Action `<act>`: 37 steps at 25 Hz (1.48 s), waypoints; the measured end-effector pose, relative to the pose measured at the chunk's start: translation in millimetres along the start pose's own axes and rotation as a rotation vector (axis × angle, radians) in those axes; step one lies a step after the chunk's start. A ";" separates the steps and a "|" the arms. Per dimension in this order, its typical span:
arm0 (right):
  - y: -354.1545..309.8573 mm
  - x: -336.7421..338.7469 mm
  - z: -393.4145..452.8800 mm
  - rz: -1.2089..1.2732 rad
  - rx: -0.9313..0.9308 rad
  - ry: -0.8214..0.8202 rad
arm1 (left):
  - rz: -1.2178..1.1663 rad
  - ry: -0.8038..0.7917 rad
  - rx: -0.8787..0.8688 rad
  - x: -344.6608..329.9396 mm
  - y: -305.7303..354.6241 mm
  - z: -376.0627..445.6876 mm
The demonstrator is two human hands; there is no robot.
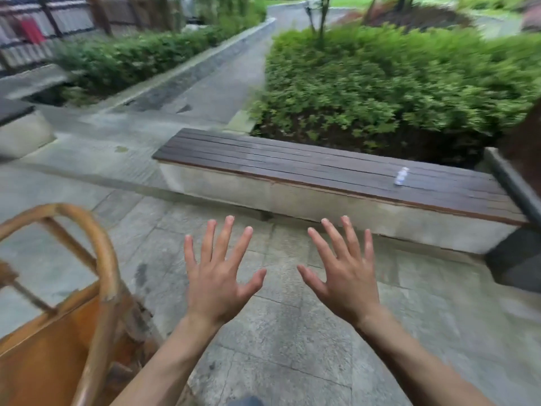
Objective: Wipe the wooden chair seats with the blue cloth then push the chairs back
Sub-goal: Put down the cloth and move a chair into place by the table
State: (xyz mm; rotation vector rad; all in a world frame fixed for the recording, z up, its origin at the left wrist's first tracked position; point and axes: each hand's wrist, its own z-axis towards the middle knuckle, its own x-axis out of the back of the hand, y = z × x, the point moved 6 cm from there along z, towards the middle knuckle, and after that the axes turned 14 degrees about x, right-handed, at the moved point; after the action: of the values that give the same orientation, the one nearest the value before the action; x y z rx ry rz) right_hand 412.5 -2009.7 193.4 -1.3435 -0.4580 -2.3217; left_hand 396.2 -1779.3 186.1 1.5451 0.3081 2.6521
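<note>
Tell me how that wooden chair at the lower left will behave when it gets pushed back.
The wooden chair looks fairly light: its curved back is thin bent wood with open gaps. It probably stays stiff, not floppy. On the rough stone paving it may scrape and catch rather than glide, and a push high up could tip it.

Left hand [215, 284], right hand [345, 281] raised side by side (backs up), fingers spread, seemingly empty.

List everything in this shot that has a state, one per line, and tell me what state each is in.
Left hand: open, fingers spread, holding nothing.
Right hand: open, fingers spread, holding nothing.
Curved-back wooden chair: at lower left, untouched by either hand.
Dark slatted wooden bench: a small white crumpled object lies on it.
Blue cloth: not in view.
</note>
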 end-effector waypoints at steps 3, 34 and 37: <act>2.9 -42.1 61.1 0.073 0.118 -0.030 | 0.099 0.009 0.160 -19.9 -31.6 22.7; -228.1 -245.7 401.1 0.722 1.650 -0.204 | 0.890 0.324 1.669 -48.8 -96.4 52.9; -230.8 -246.9 399.8 0.751 1.721 -0.226 | 0.964 0.346 1.754 -52.5 -68.0 43.9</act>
State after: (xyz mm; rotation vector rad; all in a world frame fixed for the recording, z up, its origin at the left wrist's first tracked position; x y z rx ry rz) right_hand 700.4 -1574.5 152.4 -0.5776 -1.2699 -0.5565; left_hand 456.8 -1714.3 148.6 1.3554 3.2770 3.1312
